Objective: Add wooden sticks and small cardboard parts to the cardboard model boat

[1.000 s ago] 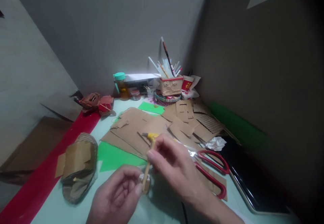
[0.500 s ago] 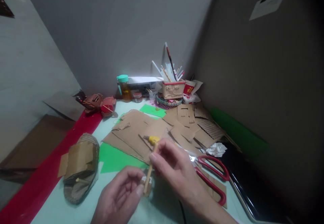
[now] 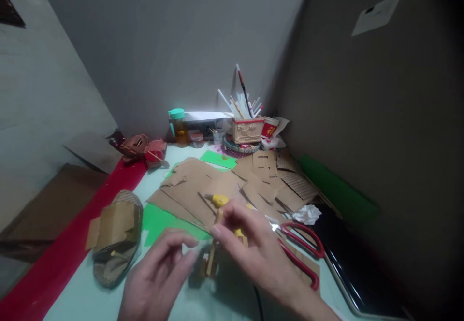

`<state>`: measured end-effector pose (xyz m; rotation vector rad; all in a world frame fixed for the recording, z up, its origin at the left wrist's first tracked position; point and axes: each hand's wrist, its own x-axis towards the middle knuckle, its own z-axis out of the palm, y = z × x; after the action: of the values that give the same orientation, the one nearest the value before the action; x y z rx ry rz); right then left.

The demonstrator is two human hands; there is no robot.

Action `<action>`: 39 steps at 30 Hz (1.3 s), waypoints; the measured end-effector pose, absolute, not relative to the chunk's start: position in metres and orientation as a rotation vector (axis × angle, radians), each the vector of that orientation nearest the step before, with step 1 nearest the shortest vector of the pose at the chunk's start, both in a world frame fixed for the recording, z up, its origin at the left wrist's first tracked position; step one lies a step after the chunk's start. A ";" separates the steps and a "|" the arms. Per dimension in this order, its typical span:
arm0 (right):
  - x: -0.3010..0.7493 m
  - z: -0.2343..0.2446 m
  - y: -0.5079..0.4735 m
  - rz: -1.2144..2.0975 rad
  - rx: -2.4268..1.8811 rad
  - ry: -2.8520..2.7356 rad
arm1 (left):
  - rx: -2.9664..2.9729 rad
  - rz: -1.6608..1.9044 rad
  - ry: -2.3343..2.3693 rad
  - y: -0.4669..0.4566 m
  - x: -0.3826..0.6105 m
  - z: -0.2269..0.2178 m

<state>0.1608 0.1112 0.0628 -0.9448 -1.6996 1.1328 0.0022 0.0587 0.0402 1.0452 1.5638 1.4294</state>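
Observation:
My right hand pinches a thin wooden stick that stands nearly upright over a small cardboard piece on the pale table. My left hand hovers just left of that piece with its fingers spread and loosely curved, holding nothing. Behind my right hand lies a yellow glue gun on a pile of cardboard sheets.
Red-handled scissors lie right of my right hand, beside crumpled white paper. A cardboard model sits at the left near a red strip. Green paper, a pen holder, a bottle and a dark tray fill the back and right.
My left hand has let go of the stick's lower end and small piece, opening and drawing slightly left. The right hand still holds the stick.

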 end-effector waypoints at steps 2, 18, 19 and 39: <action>0.161 0.065 0.108 1.043 -0.920 -1.785 | 1.178 1.472 1.568 0.059 0.004 0.039; 0.155 0.062 0.099 0.764 -0.755 -2.000 | 1.229 1.535 1.485 0.056 0.006 0.032; 0.154 0.061 0.098 0.766 -0.750 -2.006 | 1.220 1.538 1.484 0.056 0.006 0.031; 0.166 0.051 0.116 1.136 -0.936 -1.689 | 0.609 1.536 1.018 0.058 -0.020 0.042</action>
<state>0.1661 0.1161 0.0510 -0.9357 -1.6889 1.1358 -0.0200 0.0575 0.0422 0.6089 1.0179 1.5359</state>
